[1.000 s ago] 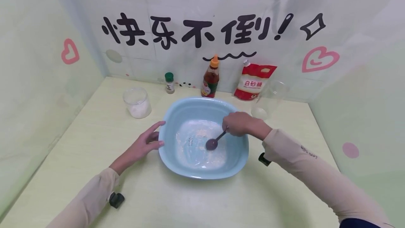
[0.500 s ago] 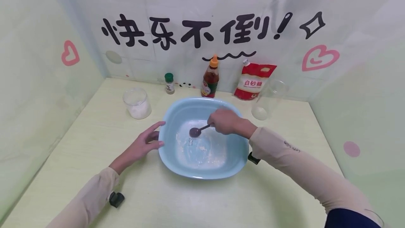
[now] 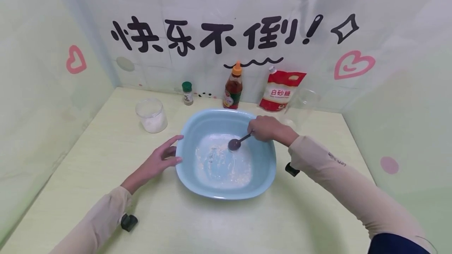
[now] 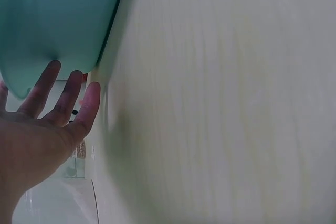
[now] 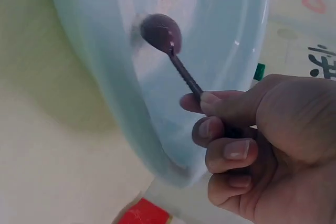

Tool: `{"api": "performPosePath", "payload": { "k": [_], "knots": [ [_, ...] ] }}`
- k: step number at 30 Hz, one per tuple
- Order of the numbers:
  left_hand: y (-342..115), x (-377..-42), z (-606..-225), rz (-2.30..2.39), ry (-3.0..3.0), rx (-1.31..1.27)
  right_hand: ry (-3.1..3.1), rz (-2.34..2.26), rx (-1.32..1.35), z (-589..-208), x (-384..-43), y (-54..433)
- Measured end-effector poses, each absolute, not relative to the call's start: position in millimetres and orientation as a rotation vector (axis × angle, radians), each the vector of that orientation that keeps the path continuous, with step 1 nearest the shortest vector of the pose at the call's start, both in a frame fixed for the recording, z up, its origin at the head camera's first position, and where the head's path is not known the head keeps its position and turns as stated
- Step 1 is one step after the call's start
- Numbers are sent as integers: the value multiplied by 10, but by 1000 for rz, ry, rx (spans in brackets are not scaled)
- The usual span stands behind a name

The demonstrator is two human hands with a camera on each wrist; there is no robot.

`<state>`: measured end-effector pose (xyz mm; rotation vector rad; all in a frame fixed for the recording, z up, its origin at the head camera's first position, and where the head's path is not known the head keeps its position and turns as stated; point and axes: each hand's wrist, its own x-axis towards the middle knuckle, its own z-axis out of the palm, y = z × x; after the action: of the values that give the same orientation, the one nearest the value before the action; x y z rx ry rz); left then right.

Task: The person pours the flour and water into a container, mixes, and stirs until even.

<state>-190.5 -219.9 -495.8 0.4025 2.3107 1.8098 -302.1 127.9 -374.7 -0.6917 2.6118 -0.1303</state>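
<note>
A light blue plastic basin (image 3: 226, 193) stands mid-table, its floor smeared with whitish powder and paste (image 3: 222, 164). My left hand (image 3: 160, 160) touches the basin's left rim with thumb and index fingertips. In the left wrist view the other fingers (image 4: 71, 98) stretch out along the basin's outer wall. Over the basin's right side, my right hand (image 3: 266, 128) grips the handle of a dark brown spoon (image 3: 234, 144). The right wrist view shows thumb and index finger pinching the spoon handle (image 5: 185, 77), the remaining fingers curled. The spoon's bowl is low over the basin floor.
Behind the basin stand a green-capped spice jar (image 3: 188, 94), an orange-capped sauce bottle (image 3: 233, 91) and a red-and-white sugar pouch (image 3: 281, 91). A clear container of white powder (image 3: 152, 117) is at left. A clear cup (image 3: 303, 103) lies tilted at right, partly behind my right hand.
My right hand swept the spoon left and back across the basin floor, then returned to the right. The left hand keeps its place at the rim.
</note>
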Motion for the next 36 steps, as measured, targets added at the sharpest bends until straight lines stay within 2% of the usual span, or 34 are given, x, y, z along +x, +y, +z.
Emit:
{"api": "performPosePath", "payload": {
  "k": [9,14,19,26,30,36],
  "knots": [
    [-2188,-1895,-4964,1825,2296,378,2616,-106,-983,-3900,-2958,895],
    [-2215,-1887,-4978,1846,2274,400,2459,-121,-989,-3925,-2767,715],
    [-2208,-1891,-4988,1837,2287,396,2309,-70,-925,-3880,-2660,805],
    [-2212,-1891,-4981,1827,2279,384,2479,-10,-764,-3733,-2897,1154],
    [-2212,-1896,-4995,1829,2277,387,2605,-104,-690,-3760,-3034,1165],
    [-2207,-1896,-4982,1825,2274,395,2637,-107,-882,-3898,-3029,887]
  ]
}}
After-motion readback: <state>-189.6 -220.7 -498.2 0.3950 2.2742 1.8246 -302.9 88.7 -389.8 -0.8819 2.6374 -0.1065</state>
